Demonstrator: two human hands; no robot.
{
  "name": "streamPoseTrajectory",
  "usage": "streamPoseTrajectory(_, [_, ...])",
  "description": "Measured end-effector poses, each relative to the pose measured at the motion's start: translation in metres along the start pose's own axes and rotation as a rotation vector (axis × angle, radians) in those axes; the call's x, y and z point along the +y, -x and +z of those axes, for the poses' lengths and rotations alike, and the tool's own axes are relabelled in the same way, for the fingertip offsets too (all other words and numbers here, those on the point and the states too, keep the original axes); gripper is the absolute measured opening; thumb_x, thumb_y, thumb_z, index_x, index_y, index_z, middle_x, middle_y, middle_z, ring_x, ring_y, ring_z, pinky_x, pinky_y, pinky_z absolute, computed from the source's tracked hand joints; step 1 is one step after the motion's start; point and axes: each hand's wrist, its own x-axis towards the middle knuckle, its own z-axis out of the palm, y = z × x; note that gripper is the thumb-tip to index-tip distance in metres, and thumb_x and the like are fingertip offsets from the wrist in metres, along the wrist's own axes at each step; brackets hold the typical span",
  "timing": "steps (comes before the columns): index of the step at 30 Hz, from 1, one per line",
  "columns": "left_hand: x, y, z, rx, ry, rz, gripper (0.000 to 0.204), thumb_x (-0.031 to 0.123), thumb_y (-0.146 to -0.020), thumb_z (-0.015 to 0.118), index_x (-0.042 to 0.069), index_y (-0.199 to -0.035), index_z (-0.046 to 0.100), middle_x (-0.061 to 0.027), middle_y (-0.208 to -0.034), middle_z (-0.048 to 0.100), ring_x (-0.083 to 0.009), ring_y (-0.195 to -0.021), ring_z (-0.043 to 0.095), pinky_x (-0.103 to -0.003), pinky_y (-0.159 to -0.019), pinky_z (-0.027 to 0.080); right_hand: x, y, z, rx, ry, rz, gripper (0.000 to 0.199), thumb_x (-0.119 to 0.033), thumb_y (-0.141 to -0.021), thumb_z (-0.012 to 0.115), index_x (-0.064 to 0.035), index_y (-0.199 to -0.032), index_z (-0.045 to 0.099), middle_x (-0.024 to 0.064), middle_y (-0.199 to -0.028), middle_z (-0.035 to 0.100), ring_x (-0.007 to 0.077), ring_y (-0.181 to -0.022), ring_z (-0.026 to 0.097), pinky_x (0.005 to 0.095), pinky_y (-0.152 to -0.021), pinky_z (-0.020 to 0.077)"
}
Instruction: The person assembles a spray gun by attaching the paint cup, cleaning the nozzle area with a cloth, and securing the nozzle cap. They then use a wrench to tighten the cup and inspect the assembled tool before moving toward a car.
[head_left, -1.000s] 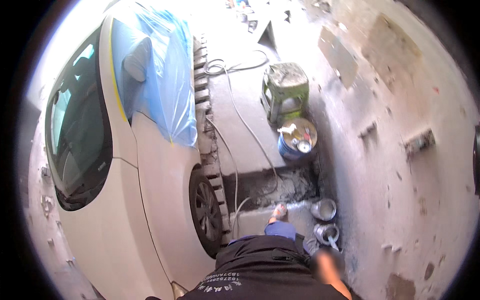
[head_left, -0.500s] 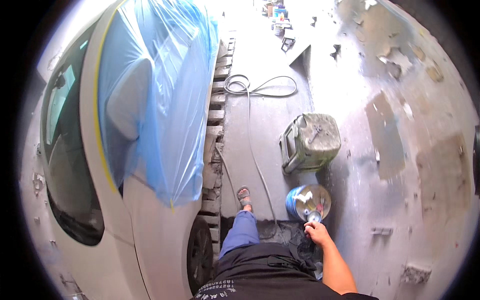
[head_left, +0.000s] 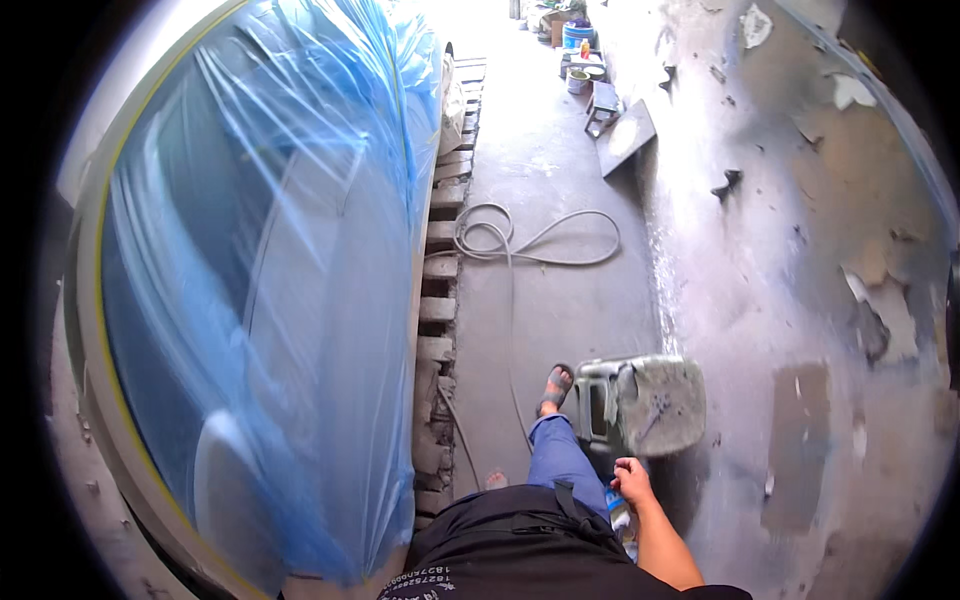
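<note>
My right hand (head_left: pixel 632 480) hangs low at my right side, its fingers curled closed. Whether anything small is in them I cannot make out. Just below the hand, part of a blue-and-white container (head_left: pixel 620 520) shows, mostly hidden by my forearm and body. Closest ahead of the hand stands a worn, paint-spattered plastic stool (head_left: pixel 660 405) with a dark mark on its seat. My left hand is out of the picture. One of my sandalled feet (head_left: pixel 556 388) is forward on the floor, beside the stool.
A car (head_left: pixel 85 300) draped in blue plastic film (head_left: pixel 330 300) fills the left. Slatted pallets (head_left: pixel 436 310) line its side. A looped hose (head_left: pixel 570 258) lies across the floor. Farther off are a leaning board (head_left: pixel 628 138), a small stool (head_left: pixel 601 105) and cans (head_left: pixel 578 82). A peeling wall (head_left: pixel 800 300) runs along the right.
I have stepped forward along the car, and the stool and hose are nearer. My right hand has left the round container top it was over, which has slipped behind my arm.
</note>
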Motion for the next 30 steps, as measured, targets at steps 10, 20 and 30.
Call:
streamPoseTrajectory(10, [0.211, -0.067, -0.015, 0.024, 0.042, -0.153, 0.048, 0.048, -0.087, 0.050, 0.005, -0.106, 0.062, -0.0135, -0.102, 0.064, -0.0239, -0.099, 0.060, -0.038, -0.085, 0.045, -0.233, -0.226, -0.010, -0.214, 0.022, -0.090, 0.045, -0.040, -0.091, 0.051, -0.0011, -0.071, 0.060, 0.0064, -0.057, 0.055, 0.0164, -0.059, 0.059, 0.0307, -0.054, 0.0462])
streamPoseTrajectory(20, [0.383, -0.146, -0.060, -0.006, 0.077, -0.219, 0.046, 0.046, -0.087, 0.050, 0.005, -0.105, 0.063, -0.0132, -0.100, 0.065, -0.0234, -0.098, 0.060, -0.038, -0.085, 0.046, -0.421, -0.371, -0.025, -0.161, 0.311, -0.116, 0.024, -0.006, -0.081, 0.048, -0.0019, -0.105, 0.049, 0.0075, -0.069, 0.054, 0.0170, -0.059, 0.056, 0.0331, -0.058, 0.0499])
streamPoseTrajectory(30, [0.567, -0.272, -0.137, -0.094, 0.061, -0.219, 0.045, 0.045, -0.087, 0.051, 0.005, -0.103, 0.063, -0.0130, -0.098, 0.066, -0.0230, -0.096, 0.061, -0.037, -0.084, 0.046, -0.521, -0.491, -0.061, 0.177, 0.241, 0.101, 0.022, -0.020, -0.083, 0.065, 0.0005, -0.081, 0.057, 0.0078, -0.064, 0.058, 0.0166, -0.052, 0.057, 0.0310, -0.047, 0.0458])
